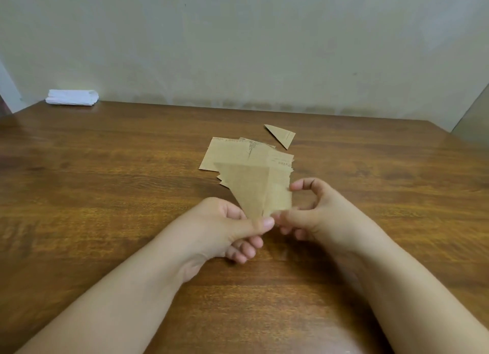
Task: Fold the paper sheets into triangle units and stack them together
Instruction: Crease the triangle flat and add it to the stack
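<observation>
Two hands work one brown sheet (258, 189) held above the table (105, 181): the left hand (232, 229) pinches its lower tip, the right hand (312, 210) grips the right edge. Before creasing, line the edges up squarely; a finished triangle (281, 136) waits beyond the flat sheets (230, 154).

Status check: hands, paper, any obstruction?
Left hand and right hand pinch half-folded sheet. One finished triangle beyond flat sheets. Nothing blocking.
</observation>
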{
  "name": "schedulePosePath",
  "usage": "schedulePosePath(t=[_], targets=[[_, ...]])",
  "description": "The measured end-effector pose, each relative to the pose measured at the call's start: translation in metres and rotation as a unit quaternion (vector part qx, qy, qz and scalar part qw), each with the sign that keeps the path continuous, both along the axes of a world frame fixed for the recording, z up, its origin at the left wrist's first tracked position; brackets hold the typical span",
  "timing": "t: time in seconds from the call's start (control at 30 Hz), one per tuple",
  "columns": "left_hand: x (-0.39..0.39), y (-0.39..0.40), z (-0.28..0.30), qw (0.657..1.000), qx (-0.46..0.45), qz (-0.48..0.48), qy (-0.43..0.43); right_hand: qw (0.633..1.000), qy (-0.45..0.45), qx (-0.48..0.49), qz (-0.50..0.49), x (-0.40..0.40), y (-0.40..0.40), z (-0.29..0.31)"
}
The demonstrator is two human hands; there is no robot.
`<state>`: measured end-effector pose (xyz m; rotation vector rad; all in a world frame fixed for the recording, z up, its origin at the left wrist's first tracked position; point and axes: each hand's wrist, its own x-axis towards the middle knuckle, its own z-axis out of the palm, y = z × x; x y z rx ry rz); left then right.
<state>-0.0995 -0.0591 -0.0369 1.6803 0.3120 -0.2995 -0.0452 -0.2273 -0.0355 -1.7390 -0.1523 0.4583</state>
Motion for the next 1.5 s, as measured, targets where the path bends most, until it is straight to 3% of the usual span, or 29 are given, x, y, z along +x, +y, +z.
schedulePosePath(t=[0.07, 0.13, 0.17, 0.3, 0.47, 0.57, 0.63, 0.73, 1.0, 1.23, 1.5], targets=[[-0.005, 0.005, 0.004, 0.981, 0.192, 0.014, -0.026, 0.998, 0.047, -0.042, 0.010, 0.002, -0.004, 0.005], [-0.012, 0.008, 0.005, 0.913, 0.384, 0.046, -0.126, 0.993, 0.064, -0.100, 0.021, 0.003, -0.005, 0.007], [-0.017, 0.007, 0.005, 0.886, 0.424, 0.035, -0.182, 0.989, 0.060, -0.131, 0.025, 0.002, -0.004, 0.006], [-0.034, -0.006, -0.010, 0.843, 0.420, -0.137, -0.307, 0.974, 0.016, -0.222, 0.034, -0.007, 0.004, -0.002], [-0.042, -0.008, -0.031, 0.840, 0.415, -0.169, -0.306, 0.920, -0.138, -0.366, 0.019, -0.016, 0.004, -0.006], [-0.041, -0.004, -0.033, 0.836, 0.419, -0.189, -0.300, 0.891, -0.278, -0.354, 0.052, -0.021, -0.007, -0.010], [-0.039, -0.001, -0.031, 0.835, 0.420, -0.202, -0.294, 0.886, -0.319, -0.319, 0.110, -0.022, -0.012, -0.011], [-0.035, 0.001, -0.030, 0.834, 0.424, -0.207, -0.287, 0.879, -0.311, -0.319, 0.172, -0.022, -0.013, -0.011], [-0.042, 0.006, -0.031, 0.826, 0.431, -0.234, -0.277, 0.861, -0.272, -0.391, 0.178, -0.019, -0.002, 0.000], [-0.048, 0.003, -0.028, 0.722, 0.539, -0.276, -0.335, 0.850, -0.256, -0.416, 0.200, -0.012, 0.006, 0.007], [-0.045, -0.001, -0.021, 0.740, 0.527, -0.251, -0.335, 0.866, -0.202, -0.400, 0.221, 0.003, 0.002, 0.006]])
